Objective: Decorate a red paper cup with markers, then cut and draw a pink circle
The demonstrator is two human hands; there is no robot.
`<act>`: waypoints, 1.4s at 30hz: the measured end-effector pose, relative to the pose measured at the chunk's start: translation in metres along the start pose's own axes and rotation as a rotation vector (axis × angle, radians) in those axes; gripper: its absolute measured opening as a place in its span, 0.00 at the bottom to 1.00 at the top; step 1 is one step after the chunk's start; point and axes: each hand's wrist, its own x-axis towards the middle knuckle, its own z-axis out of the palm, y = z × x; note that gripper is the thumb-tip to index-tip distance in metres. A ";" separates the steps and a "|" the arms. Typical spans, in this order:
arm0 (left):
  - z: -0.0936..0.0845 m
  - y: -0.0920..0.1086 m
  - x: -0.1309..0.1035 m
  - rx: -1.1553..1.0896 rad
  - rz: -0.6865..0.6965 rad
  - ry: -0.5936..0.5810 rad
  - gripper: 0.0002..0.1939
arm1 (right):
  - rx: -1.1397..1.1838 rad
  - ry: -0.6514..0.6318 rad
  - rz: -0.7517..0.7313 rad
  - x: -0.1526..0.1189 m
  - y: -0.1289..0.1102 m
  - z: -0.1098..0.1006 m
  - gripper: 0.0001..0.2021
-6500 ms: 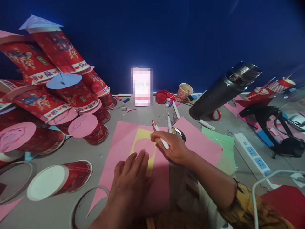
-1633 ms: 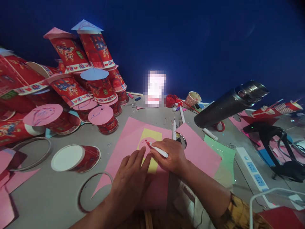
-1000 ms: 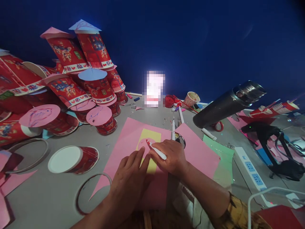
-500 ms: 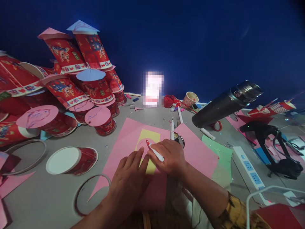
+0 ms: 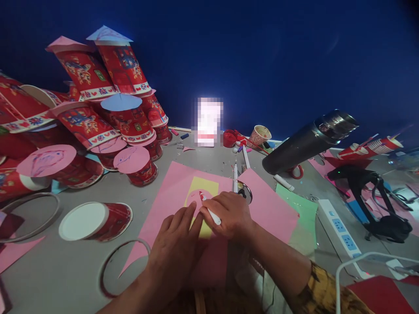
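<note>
Head view: at lower centre of the frame the right hand pinches a white marker with a red tip, its tip on a small pink paper disc over a yellow paper sheet. The left hand lies flat, holding nothing, fingers pressing the large pink paper sheet. This looks like mid-tracing; next calls for steady paper. A fallen red paper cup lies at left.
</note>
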 end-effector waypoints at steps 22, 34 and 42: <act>0.000 0.002 0.001 0.017 -0.018 -0.051 0.24 | 0.025 0.075 0.087 -0.004 0.002 -0.005 0.05; -0.004 0.002 0.001 0.014 -0.001 -0.063 0.25 | 0.200 0.038 0.315 0.002 0.009 -0.015 0.10; -0.007 0.001 0.001 -0.006 0.001 -0.066 0.26 | 0.326 0.066 0.464 0.006 0.010 -0.013 0.12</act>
